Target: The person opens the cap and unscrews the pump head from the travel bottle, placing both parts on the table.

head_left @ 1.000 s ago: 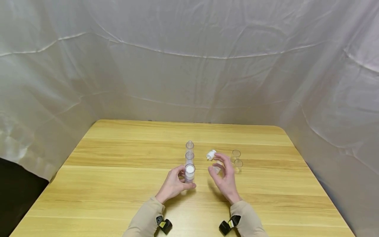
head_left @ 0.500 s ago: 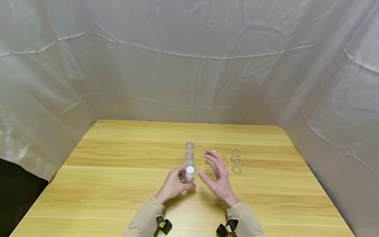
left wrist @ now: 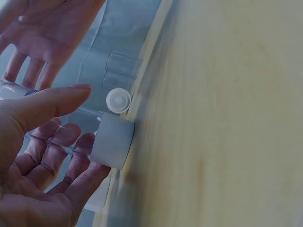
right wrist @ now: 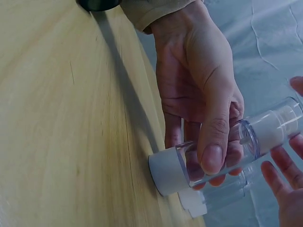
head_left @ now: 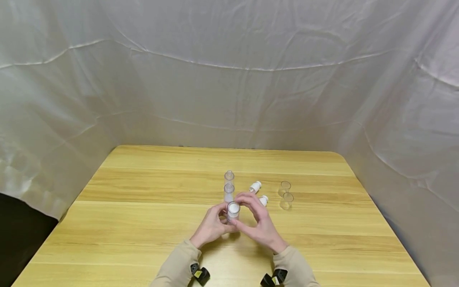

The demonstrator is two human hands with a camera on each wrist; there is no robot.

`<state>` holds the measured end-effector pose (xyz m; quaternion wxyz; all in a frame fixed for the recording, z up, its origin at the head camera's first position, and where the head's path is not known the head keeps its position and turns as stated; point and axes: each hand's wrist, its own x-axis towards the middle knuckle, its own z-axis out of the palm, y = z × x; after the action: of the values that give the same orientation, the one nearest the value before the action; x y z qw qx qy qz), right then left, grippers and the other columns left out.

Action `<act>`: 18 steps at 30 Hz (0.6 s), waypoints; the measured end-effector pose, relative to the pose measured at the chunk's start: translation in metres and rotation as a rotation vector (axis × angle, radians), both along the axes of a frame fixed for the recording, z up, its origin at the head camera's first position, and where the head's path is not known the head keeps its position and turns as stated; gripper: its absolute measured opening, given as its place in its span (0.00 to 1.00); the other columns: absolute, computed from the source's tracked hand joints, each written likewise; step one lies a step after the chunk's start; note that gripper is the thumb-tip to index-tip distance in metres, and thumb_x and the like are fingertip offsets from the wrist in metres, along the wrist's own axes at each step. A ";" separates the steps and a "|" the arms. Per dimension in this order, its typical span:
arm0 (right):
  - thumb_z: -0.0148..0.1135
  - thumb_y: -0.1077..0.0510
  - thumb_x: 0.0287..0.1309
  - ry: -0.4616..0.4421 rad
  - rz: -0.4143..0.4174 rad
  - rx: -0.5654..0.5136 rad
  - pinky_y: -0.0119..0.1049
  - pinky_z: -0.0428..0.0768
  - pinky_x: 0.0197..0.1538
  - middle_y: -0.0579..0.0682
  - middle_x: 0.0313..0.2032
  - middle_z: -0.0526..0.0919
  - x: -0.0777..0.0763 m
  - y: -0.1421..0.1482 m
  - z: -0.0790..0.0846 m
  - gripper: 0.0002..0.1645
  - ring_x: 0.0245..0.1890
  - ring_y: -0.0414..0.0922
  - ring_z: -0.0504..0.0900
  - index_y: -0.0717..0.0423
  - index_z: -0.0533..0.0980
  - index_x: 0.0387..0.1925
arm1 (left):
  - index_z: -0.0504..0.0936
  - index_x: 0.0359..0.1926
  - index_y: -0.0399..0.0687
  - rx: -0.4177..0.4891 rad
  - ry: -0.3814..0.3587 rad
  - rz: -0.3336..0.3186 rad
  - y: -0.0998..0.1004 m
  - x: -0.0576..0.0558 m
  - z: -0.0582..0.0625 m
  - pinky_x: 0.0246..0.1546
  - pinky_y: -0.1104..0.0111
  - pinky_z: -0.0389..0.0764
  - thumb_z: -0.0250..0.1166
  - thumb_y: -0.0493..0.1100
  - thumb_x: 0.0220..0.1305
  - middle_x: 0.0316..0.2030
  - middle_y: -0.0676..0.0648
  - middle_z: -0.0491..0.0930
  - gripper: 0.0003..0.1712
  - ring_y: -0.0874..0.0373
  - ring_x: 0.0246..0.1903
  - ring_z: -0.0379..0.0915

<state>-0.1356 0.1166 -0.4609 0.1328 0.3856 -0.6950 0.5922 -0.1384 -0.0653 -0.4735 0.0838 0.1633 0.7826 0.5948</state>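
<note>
A clear cylindrical bottle with a white base stands upright on the table, a white piece showing inside its clear top. My left hand grips its lower body, thumb on one side and fingers on the other, as the right wrist view shows. Around the top my right hand is spread, thumb on the near side and fingers on the far side. The right wrist view shows its thumb apart from the bottle; whether its fingers touch is unclear. Directly behind stand two similar clear bottles.
Two small white pump heads lie on the wooden table right of the bottles. Farther right are two clear cups or caps. Silvery sheeting hangs behind the table and at its sides.
My right hand has moved left from beside the white pump heads to the bottle's top, uncovering them. The held bottle has shifted slightly right; my left hand keeps its grip.
</note>
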 end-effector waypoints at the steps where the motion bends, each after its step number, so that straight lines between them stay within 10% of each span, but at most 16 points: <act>1: 0.71 0.74 0.49 -0.002 0.007 0.008 0.34 0.72 0.72 0.66 0.55 0.73 0.000 0.000 0.000 0.31 0.61 0.40 0.74 0.68 0.72 0.56 | 0.80 0.50 0.37 -0.007 0.005 -0.004 0.000 0.000 0.000 0.50 0.68 0.84 0.77 0.34 0.49 0.45 0.41 0.83 0.25 0.56 0.44 0.80; 18: 0.68 0.76 0.50 0.068 0.001 0.061 0.33 0.79 0.66 0.64 0.51 0.77 0.001 -0.002 -0.001 0.25 0.57 0.42 0.77 0.66 0.75 0.51 | 0.78 0.50 0.35 0.000 -0.017 -0.012 0.001 -0.001 -0.001 0.45 0.79 0.81 0.76 0.31 0.48 0.42 0.41 0.81 0.26 0.54 0.43 0.80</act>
<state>-0.1345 0.1146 -0.4618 0.1442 0.4099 -0.7076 0.5572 -0.1392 -0.0647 -0.4749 0.0940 0.1633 0.7807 0.5958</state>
